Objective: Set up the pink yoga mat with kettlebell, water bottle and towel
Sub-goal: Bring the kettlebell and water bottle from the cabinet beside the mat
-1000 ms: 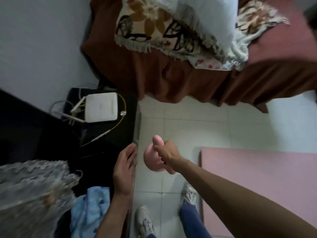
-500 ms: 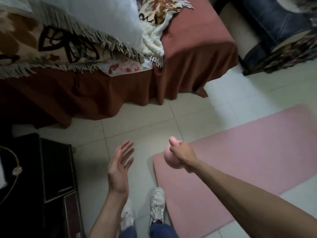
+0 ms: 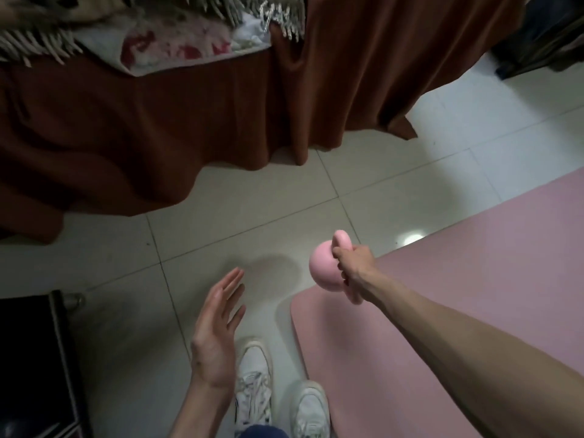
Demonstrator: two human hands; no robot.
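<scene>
My right hand (image 3: pixel 354 268) grips the handle of a small pink kettlebell (image 3: pixel 322 270) and holds it in the air above the near-left corner of the pink yoga mat (image 3: pixel 458 279). The mat lies flat on the tiled floor and fills the right side of the view. My left hand (image 3: pixel 218 324) hangs open with fingers spread, empty, to the left of the mat over bare tiles. No water bottle or towel is in view.
A bed with a rust-brown cover (image 3: pixel 158 128) and fringed blankets spans the top. A black cabinet (image 3: pixel 34 365) stands at the lower left. My white shoes (image 3: pixel 252 387) are on the tiles beside the mat's left edge. Dark furniture (image 3: pixel 543 36) sits top right.
I have turned right, away from the black cabinet. My right hand has carried the kettlebell from beside the cabinet to above the mat's corner. My left hand has come off the cabinet edge.
</scene>
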